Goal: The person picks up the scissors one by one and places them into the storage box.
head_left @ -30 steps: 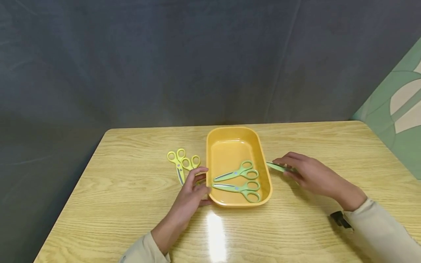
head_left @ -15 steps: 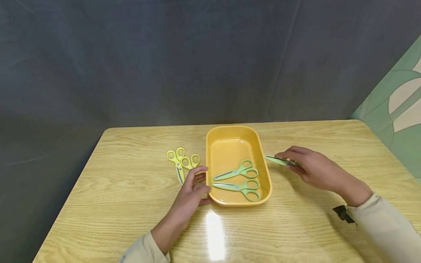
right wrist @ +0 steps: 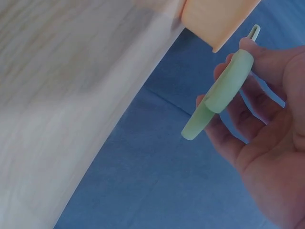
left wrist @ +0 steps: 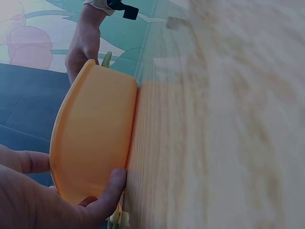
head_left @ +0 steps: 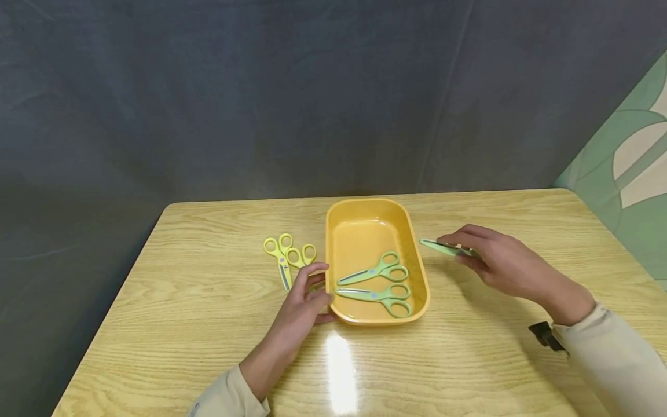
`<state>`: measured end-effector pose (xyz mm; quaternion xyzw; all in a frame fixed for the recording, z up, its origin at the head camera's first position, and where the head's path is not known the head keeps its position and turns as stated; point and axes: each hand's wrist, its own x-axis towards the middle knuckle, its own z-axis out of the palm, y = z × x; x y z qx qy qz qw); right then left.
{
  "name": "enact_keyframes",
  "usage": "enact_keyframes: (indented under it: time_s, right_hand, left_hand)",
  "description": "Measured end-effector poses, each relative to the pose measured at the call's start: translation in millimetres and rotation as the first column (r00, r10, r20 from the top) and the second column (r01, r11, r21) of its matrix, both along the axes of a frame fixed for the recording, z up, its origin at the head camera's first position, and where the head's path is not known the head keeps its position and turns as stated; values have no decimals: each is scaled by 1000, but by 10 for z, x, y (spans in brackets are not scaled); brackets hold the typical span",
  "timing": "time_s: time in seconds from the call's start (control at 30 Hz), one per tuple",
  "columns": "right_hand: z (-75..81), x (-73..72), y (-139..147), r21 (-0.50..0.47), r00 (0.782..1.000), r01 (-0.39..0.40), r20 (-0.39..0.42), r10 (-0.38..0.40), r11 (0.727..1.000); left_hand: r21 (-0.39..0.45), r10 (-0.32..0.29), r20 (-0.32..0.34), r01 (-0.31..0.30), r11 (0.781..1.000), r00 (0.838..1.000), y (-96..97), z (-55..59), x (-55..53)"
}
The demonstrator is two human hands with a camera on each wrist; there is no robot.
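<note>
A yellow-orange plastic tray (head_left: 359,231) stands on the wooden table. Two pairs of green scissors, an upper pair (head_left: 375,271) and a lower pair (head_left: 380,295), lie inside its near half. My left hand (head_left: 297,313) holds the tray's left wall, with bent fingers at the rim and side. To the right of the tray, my right hand (head_left: 500,260) pinches another pair of green scissors (head_left: 443,247) above the table, blades pointing left. Its handle (right wrist: 231,81) shows edge-on in the right wrist view, between thumb and fingers.
Left of the tray lie yellow scissors (head_left: 283,263), with a second yellow pair (head_left: 302,255) partly hidden behind my left hand. A dark curtain (head_left: 333,116) hangs behind the table (head_left: 198,324). A green patterned surface (head_left: 641,174) is at the right.
My right hand has lifted the green scissors a little higher off the table, beside the tray's right wall. The left hand and the tray stay in place.
</note>
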<state>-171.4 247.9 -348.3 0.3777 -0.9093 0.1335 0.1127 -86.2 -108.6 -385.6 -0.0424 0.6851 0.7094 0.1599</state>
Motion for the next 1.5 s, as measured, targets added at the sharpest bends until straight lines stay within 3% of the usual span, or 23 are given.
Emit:
enact_keyframes:
  time_s: [0.73,1.1,1.5]
  right_hand:
    - [246,-91,-376,22,994,-105,-5,105,994]
    - [338,-127,-559,52,989,-147,33,145,988]
    - [384,-131,-779,141,990,-133,70,124,981]
  left_hand:
    - [-3,7,0,-7,1000,1000,13,7,2]
    - [-12,4,-7,-4,1000,1000,13,19,7]
    - [-15,-1,-6,1,1000,1000,14,9,7]
